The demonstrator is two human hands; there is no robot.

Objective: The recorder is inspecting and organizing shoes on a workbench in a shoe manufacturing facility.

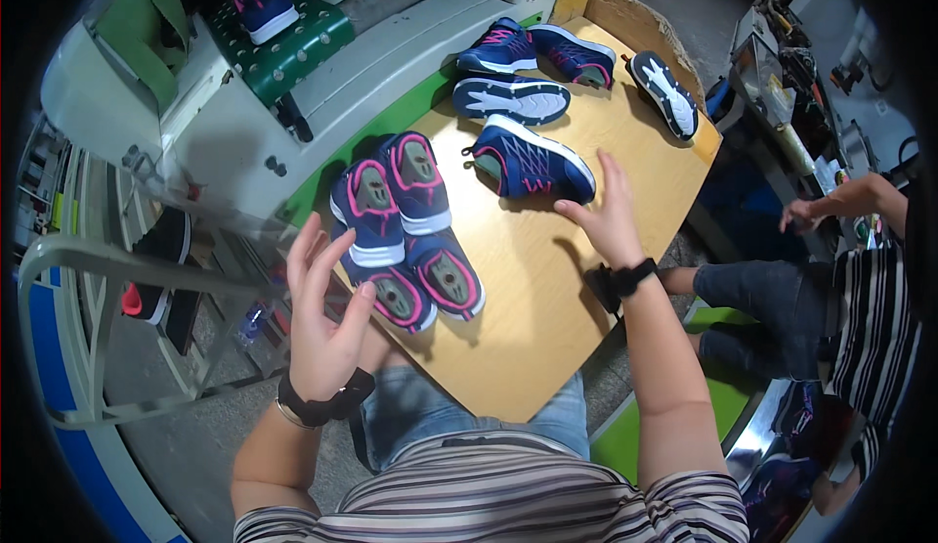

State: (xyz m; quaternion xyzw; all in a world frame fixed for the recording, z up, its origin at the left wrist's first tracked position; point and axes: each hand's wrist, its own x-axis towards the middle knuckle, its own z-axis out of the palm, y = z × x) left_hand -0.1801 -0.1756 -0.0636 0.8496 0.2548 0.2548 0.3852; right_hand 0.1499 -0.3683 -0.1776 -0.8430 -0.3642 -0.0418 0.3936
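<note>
Several navy sneakers with pink trim and white soles lie on a light wooden table (547,279). My left hand (327,313), fingers spread and holding nothing, hovers by the left edge of a cluster of sneakers (376,211) stacked in overlapping pairs. My right hand (611,216) is also open, thumb apart from the fingers, just right of a single sneaker (532,162) lying with its laces toward me. Beyond that one, a sneaker (513,99) shows its grey and white sole. Farther back are two more sneakers (498,46). Both wrists wear black bands.
A machine with a green perforated conveyor belt (293,44) carries a sneaker (264,5) at upper left. Another sneaker (664,93) leans against a cardboard edge (635,15). A grey metal rail (147,260) stands at left. A co-worker in a striped shirt (874,318) is at right.
</note>
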